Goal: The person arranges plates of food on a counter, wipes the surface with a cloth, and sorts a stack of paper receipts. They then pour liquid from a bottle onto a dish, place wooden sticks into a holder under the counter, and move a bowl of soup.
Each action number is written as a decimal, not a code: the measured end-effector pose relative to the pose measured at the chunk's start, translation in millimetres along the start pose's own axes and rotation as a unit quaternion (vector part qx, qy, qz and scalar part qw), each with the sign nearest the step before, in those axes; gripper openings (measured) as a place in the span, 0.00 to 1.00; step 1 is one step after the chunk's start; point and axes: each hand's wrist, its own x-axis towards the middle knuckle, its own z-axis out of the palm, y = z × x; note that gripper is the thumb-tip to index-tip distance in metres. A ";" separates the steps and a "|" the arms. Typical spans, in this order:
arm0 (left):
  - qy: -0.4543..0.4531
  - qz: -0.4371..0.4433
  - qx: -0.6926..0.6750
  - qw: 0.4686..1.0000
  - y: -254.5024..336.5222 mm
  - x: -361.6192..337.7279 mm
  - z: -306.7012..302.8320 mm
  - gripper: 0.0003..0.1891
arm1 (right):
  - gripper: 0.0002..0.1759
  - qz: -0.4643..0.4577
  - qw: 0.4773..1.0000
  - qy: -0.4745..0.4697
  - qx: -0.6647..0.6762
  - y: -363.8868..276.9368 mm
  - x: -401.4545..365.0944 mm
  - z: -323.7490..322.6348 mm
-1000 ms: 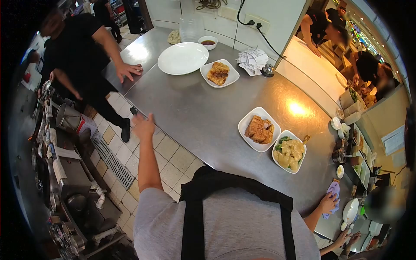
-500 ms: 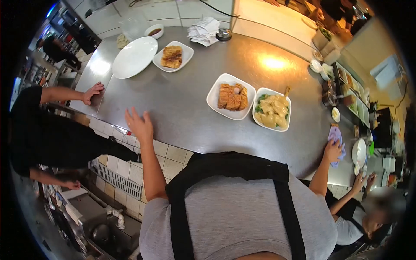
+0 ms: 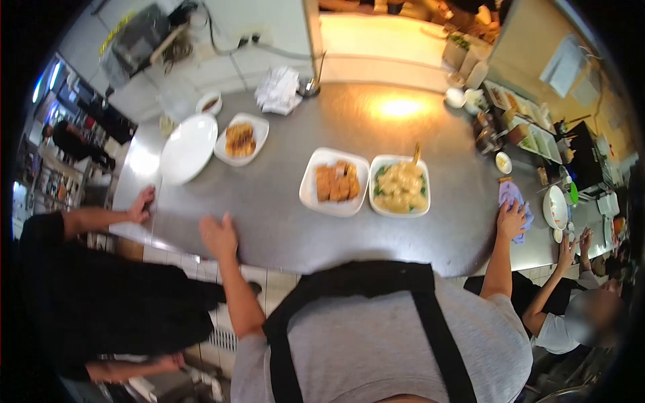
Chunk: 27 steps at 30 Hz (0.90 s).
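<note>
My left hand (image 3: 220,236) is over the near left edge of the steel counter (image 3: 269,195), fingers extended and holding nothing. At the right end of the counter, my right hand (image 3: 512,218) presses on a crumpled purple cloth (image 3: 523,200), its fingers curled over it. Between my hands, a square white dish of sliced browned meat (image 3: 337,183) stands beside a white dish of pale, sauce-covered pieces over greens (image 3: 401,188). Farther left are a large white oval plate (image 3: 189,149) and a white dish with a browned, sliced food (image 3: 240,140).
A co-worker in black (image 3: 114,295) stands at left, one hand on the counter corner. Another person (image 3: 556,329) works at right near a white bowl (image 3: 555,207). Paper slips (image 3: 278,91), a sauce bowl (image 3: 209,103) and ingredient trays (image 3: 537,141) line the far side.
The view has tilted up and shifted, so the dishes appear lower and farther left. The co-worker at left has come closer to my left arm. My right hand stays on the cloth.
</note>
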 end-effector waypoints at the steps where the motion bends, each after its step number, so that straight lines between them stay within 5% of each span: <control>1: 0.025 -0.032 0.011 0.999 -28.4 1.7 11.2 0.40 | 0.27 0.003 1.000 0.006 0.010 0.0 -1.6 -0.4; 5: 0.066 -0.177 -0.022 0.982 -98.0 -21.6 -0.5 0.40 | 0.25 0.014 0.999 0.012 0.043 -1.0 -2.7 -4.2; 6: 0.080 -0.250 -0.179 0.948 -132.7 -25.9 20.5 0.39 | 0.25 0.009 0.998 0.022 0.061 -1.0 -4.6 -5.9; 7: 0.068 -0.224 -0.321 0.918 -152.4 -39.9 24.4 0.38 | 0.26 0.015 0.998 0.012 0.059 -1.7 -3.9 -6.7; 8: 0.115 -0.253 -0.292 0.915 -243.8 -39.5 118.7 0.37 | 0.26 0.020 0.998 0.001 0.056 -1.9 -3.6 -6.9; 9: 0.024 -0.270 -0.218 0.938 -255.2 -69.5 136.8 0.33 | 0.27 0.022 0.998 -0.011 0.053 -1.2 -2.8 -7.0; 13: -0.309 -0.225 -0.074 0.921 -192.9 -189.4 178.7 0.29 | 0.27 0.027 0.999 -0.016 0.042 2.8 -2.0 -1.3; 18: -0.476 -0.110 -0.049 0.871 -139.8 -253.7 174.9 0.25 | 0.27 0.002 0.999 -0.021 0.025 4.2 5.1 9.0; 24: -0.633 0.010 0.020 0.774 -66.2 -210.5 94.6 0.19 | 0.29 -0.016 0.999 -0.027 -0.008 8.7 11.8 17.3; 27: -0.672 0.066 -0.098 0.731 -4.9 -155.8 7.0 0.17 | 0.30 -0.020 1.000 -0.018 0.000 13.9 13.2 27.0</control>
